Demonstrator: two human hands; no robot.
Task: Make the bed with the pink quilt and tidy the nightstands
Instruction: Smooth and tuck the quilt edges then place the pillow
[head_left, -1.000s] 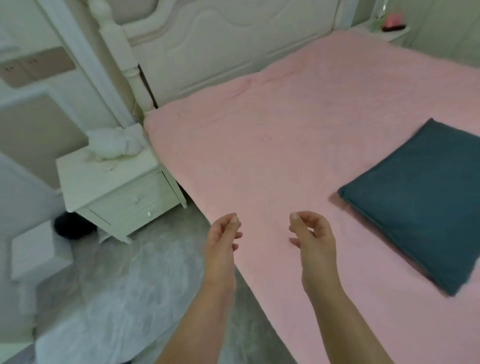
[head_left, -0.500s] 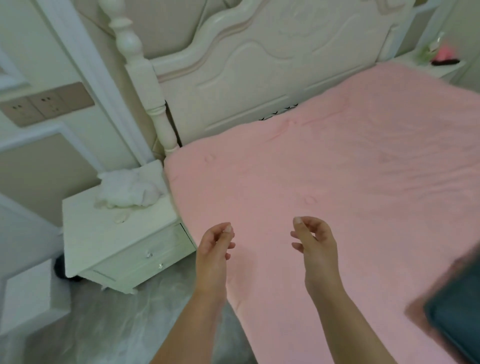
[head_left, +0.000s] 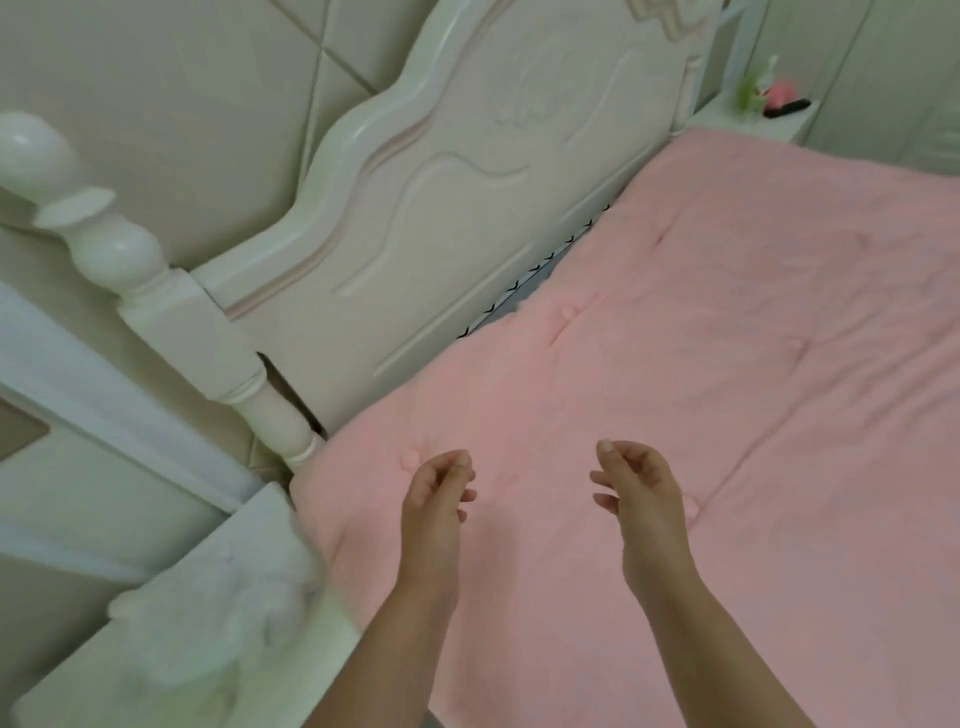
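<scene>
1. I see the view has swung toward the headboard (head_left: 467, 218); the dark pillow has gone out of frame
2. Left hand (head_left: 434, 512) and right hand (head_left: 641, 506) hover over the pink quilt (head_left: 701, 405), fingers loosely curled, holding nothing
3. The quilt lies spread; a gap shows at the headboard
4. I judge the near nightstand (head_left: 171, 654), with its white cloth (head_left: 218, 608), comes next

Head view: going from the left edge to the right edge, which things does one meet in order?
Bedpost → crumpled white cloth on the near nightstand → left hand → right hand → far nightstand with a pink item.
</scene>
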